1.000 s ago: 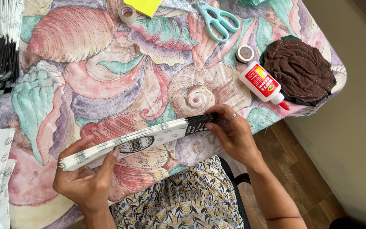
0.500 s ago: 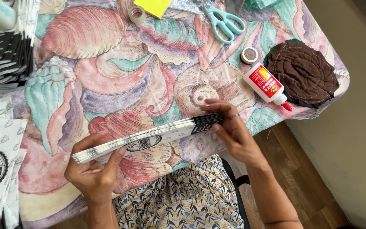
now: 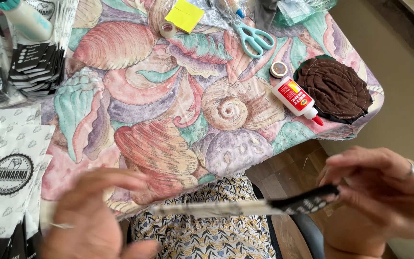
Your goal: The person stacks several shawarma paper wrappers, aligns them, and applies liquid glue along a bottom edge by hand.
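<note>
Both ends pinched: left hand (image 3: 92, 220) and right hand (image 3: 384, 192) fingers closed on flat white-and-black paper bag (image 3: 231, 207); best kept level, taut, edges aligned.

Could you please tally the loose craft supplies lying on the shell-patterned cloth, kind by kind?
Scissors: 1
Glue bottle: 1
Tape rolls: 2, one clear, one dark
Yellow sticky-note pad: 1
Brown round cloth: 1
Total: 6
</note>
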